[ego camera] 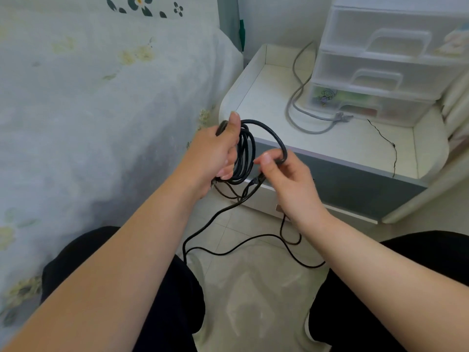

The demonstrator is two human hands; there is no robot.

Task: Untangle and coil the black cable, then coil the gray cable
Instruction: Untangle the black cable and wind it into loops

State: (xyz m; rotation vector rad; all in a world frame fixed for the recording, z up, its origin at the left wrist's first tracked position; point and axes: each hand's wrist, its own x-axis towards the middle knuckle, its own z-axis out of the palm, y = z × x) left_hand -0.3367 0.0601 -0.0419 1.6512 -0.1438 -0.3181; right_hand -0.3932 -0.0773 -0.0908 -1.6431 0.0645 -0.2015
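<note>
Left hand point(215, 153) clamps the coiled black cable point(245, 153) at frame centre — right hand point(286, 179) pinches its outer loop. Gray cable point(295, 107) lies on the desk point(266, 97), upper right.

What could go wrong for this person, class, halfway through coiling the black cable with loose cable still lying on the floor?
1. The left hand holds several loops of the black cable upright; a looser grip could let them spring apart.
2. The tail on the tiled floor crosses itself between the legs, so it may snag or knot as the right hand pulls in more.
3. The gray cable lies on the bedside cabinet nearby; a swinging loop might catch it.
</note>
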